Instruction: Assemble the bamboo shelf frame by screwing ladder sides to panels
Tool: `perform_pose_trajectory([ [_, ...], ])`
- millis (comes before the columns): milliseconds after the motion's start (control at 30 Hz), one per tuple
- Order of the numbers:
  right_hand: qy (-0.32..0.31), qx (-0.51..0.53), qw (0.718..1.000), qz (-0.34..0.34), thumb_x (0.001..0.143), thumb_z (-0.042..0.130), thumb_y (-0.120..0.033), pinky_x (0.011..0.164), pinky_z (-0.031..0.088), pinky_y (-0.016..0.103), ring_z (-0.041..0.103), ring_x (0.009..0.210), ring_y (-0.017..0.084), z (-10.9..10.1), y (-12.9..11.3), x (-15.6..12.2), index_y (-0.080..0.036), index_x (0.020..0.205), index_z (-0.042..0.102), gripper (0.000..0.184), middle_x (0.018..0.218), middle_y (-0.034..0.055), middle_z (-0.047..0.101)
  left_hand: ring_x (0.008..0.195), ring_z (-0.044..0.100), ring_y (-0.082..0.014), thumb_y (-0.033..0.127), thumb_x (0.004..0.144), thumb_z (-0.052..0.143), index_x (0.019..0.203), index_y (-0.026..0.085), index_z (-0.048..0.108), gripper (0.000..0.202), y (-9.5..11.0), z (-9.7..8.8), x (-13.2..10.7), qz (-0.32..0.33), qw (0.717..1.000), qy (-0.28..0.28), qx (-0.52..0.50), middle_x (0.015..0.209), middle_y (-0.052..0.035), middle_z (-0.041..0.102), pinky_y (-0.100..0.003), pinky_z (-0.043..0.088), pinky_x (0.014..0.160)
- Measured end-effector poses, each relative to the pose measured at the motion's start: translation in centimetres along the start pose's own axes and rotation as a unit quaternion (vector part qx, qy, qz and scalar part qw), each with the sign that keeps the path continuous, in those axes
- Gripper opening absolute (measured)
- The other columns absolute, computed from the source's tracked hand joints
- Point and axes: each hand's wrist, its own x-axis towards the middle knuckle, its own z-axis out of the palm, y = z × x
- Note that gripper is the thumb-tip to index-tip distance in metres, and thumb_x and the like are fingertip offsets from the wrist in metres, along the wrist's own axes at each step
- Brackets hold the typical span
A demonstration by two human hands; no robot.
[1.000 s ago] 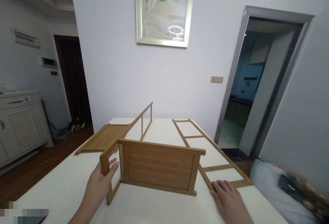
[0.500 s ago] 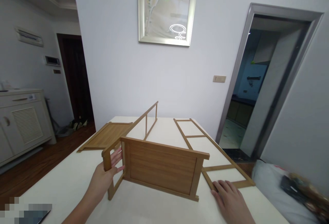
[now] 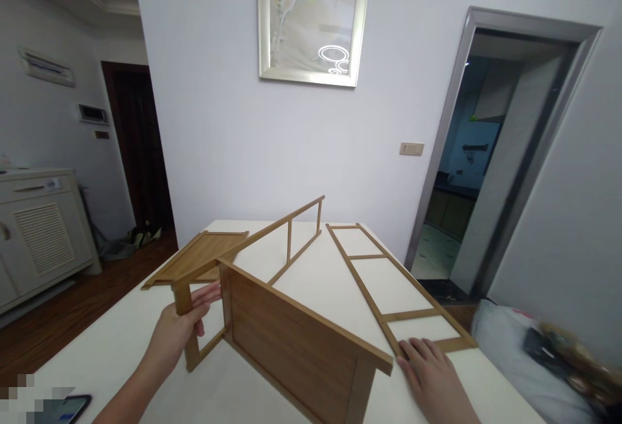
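"Which step am I on?"

"You seem to be steadying and angling the standing pieces. Your left hand (image 3: 182,320) wraps its fingers around the end bar of the brown ladder-shaped wooden frame (image 3: 272,228), which stands on its long edge on the smooth white bench (image 3: 121,340). The brown rectangular wooden panel (image 3: 296,346) also stands on edge, meeting that frame at an angle; I can't tell whether they're fastened."

"And my right hand (image 3: 435,372)?"

"It lies on the near end of the flat ladder-shaped frame of brown wood (image 3: 411,314). Its fingers are close together, undersides hidden, so I can't tell whether they grip."

"What does the next move call for?"

"In my judgement, a firm left hold, so the panel doesn't tip."
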Motion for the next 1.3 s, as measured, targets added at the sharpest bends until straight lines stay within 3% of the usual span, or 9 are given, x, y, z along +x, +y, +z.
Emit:
perform_pose_trajectory([
  [100, -0.002, -0.003, 1.000, -0.001, 0.093, 0.045, -0.047, 0.097, 0.045, 0.051, 0.056, 0.115, 0.034, -0.3, -0.1, 0.0, -0.022, 0.112, 0.070, 0.040, 0.118, 0.0111, 0.068, 0.059, 0.058, -0.0164, 0.047, 0.065, 0.072, 0.112, 0.017, 0.068, 0.056, -0.3, -0.2, -0.1, 0.028, 0.996, 0.032, 0.085, 0.108, -0.0097, 0.072, -0.030, 0.047, 0.053],
  [233, 0.001, -0.006, 1.000, -0.007, 0.093, 0.044, -0.046, 0.096, 0.045, 0.049, 0.056, 0.114, 0.033, -0.6, -0.3, 0.1, -0.023, 0.113, 0.070, 0.039, 0.117, 0.0106, 0.069, 0.063, 0.056, -0.0180, 0.054, 0.058, 0.076, 0.098, 0.019, 0.065, 0.054, -0.8, 0.7, -0.6, 0.082, 0.975, 0.109, 0.176, 0.081, -0.0023, 0.070, -0.031, 0.046, 0.062],
  [333, 0.002, -0.013, 1.000, -0.010, 0.094, 0.044, -0.046, 0.095, 0.046, 0.048, 0.056, 0.113, 0.033, -0.5, -0.2, 0.1, -0.023, 0.112, 0.070, 0.039, 0.117, 0.0104, 0.068, 0.062, 0.058, -0.0191, 0.059, 0.057, 0.076, 0.083, 0.021, 0.056, 0.051, -1.1, 1.7, -0.9, 0.061, 0.958, 0.192, 0.202, 0.064, 0.0025, 0.061, -0.031, 0.044, 0.063],
  [433, 0.003, -0.021, 1.000, -0.014, 0.094, 0.044, -0.045, 0.096, 0.045, 0.047, 0.056, 0.113, 0.032, -0.3, -0.2, 0.0, -0.023, 0.113, 0.069, 0.038, 0.117, 0.0099, 0.068, 0.057, 0.056, -0.0186, 0.064, 0.057, 0.075, 0.074, 0.022, 0.050, 0.051, -1.0, 2.4, -1.1, 0.023, 0.944, 0.237, 0.227, 0.055, 0.0051, 0.054, -0.030, 0.042, 0.060],
  [733, -0.029, 0.009, 0.999, -0.017, 0.096, 0.043, -0.038, 0.095, 0.042, 0.047, 0.055, 0.110, 0.031, -2.4, -1.4, 0.5, -0.019, 0.112, 0.067, 0.034, 0.113, 0.0110, 0.067, 0.056, 0.054, -0.0195, 0.066, 0.063, 0.071, 0.064, 0.023, 0.047, 0.049, -0.3, 2.3, -0.6, 0.025, 0.941, 0.230, 0.249, 0.053, 0.0041, 0.053, -0.031, 0.039, 0.060],
  [1033, -0.087, 0.105, 0.989, -0.055, 0.096, 0.046, -0.034, 0.089, 0.044, 0.044, 0.058, 0.095, 0.026, -5.2, -3.7, 0.6, -0.018, 0.099, 0.064, 0.024, 0.100, 0.0104, 0.065, 0.058, 0.056, -0.0216, 0.069, 0.070, 0.063, 0.055, 0.022, 0.048, 0.051, -1.2, 2.3, 2.2, 0.023, 0.949, 0.208, 0.236, 0.049, 0.0009, 0.055, -0.031, 0.041, 0.061],
  [1300, -0.115, 0.171, 0.978, -0.043, 0.097, 0.046, -0.037, 0.080, 0.046, 0.037, 0.057, 0.089, 0.024, -6.0, -5.1, -0.4, -0.020, 0.096, 0.062, 0.024, 0.097, 0.0090, 0.060, 0.057, 0.057, -0.0235, 0.068, 0.077, 0.054, 0.048, 0.022, 0.046, 0.055, -1.7, 2.3, 4.5, 0.027, 0.952, 0.190, 0.238, 0.043, -0.0016, 0.052, -0.032, 0.040, 0.060],
])
